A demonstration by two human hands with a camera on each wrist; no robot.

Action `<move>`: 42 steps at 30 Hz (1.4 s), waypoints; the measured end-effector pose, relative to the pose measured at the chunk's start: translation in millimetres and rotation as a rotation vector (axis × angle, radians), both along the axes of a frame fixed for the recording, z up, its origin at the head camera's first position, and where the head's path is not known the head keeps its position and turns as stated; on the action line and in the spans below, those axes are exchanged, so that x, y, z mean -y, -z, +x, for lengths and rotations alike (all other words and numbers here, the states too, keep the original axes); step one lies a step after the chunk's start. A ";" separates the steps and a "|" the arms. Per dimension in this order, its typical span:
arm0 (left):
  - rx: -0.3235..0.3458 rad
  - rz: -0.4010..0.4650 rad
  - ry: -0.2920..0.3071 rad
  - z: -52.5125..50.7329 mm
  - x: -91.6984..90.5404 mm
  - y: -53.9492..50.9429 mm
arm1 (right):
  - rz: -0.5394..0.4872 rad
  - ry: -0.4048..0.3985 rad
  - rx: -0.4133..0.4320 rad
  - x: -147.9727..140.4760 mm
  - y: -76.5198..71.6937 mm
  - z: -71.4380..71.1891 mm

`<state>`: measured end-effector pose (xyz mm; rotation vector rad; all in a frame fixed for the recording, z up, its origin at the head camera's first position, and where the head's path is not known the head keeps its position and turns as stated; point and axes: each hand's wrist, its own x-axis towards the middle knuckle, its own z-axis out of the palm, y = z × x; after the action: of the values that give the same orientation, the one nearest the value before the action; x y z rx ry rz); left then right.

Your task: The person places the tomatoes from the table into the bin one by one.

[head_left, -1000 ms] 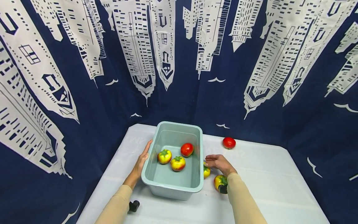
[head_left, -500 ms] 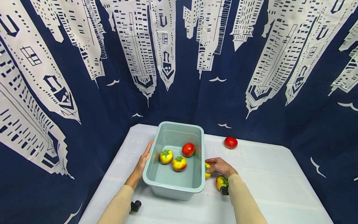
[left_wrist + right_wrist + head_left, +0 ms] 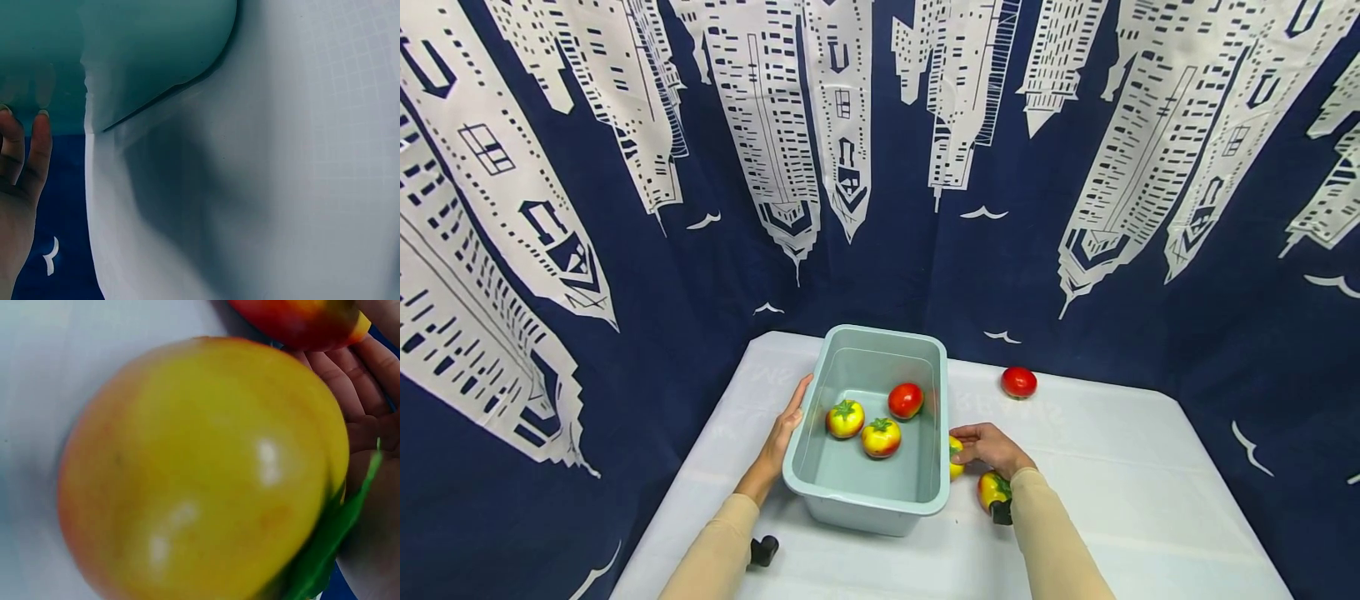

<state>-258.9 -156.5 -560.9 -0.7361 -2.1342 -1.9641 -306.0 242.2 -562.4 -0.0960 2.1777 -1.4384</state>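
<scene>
In the head view, my left hand (image 3: pixel 777 442) rests on the left side of a pale green plastic tub (image 3: pixel 872 502), fingers fairly straight; the left wrist view shows fingertips against its wall. Inside lie two yellow-red tomatoes (image 3: pixel 881 438) with green tops and one red tomato (image 3: pixel 906 401). Beside the tub's right wall, my right hand (image 3: pixel 992 448) grips another yellow-red tomato (image 3: pixel 956 458) between thumb and fingers, partly hidden by the rim and hand. Under my right wrist sits one more yellow-red tomato (image 3: pixel 992 492), looming large in the right wrist view.
A red tomato (image 3: pixel 1018 382) lies toward the back right of the white-covered table (image 3: pixel 1120 483). Behind the table hangs a dark blue cloth (image 3: pixel 880 275) with white buildings. Black wrist-camera pieces (image 3: pixel 765 551) stick out by the sleeves.
My right hand has come down from above the yellow-red tomato beside the tub and closed its thumb and fingers on it. My left hand stays on the tub.
</scene>
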 end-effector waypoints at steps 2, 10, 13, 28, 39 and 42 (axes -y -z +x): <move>0.001 0.003 0.002 0.3 0.1 -0.2 | -0.014 -0.012 -0.010 1.4 -0.3 0.2; 0.004 0.002 0.007 0.7 0.6 -0.5 | -0.020 0.019 -0.030 5.9 0.1 1.7; -0.003 -0.003 0.006 0.7 0.6 -0.5 | -0.020 0.063 -0.028 4.3 0.7 2.1; 0.001 -0.008 -0.007 1.2 -0.3 -2.3 | -0.154 0.255 -0.112 -15.0 -12.2 -1.9; -0.029 -0.002 0.018 0.4 -0.4 -3.0 | -0.290 0.298 -0.202 -29.8 -51.3 -11.7; -0.021 0.002 0.022 1.1 -0.5 -4.7 | -0.346 0.311 -0.225 -33.1 -61.6 -12.8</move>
<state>-257.8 -156.1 -556.3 -0.7798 -2.1213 -1.9600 -318.8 275.3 -500.8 -0.0434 2.1633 -2.0628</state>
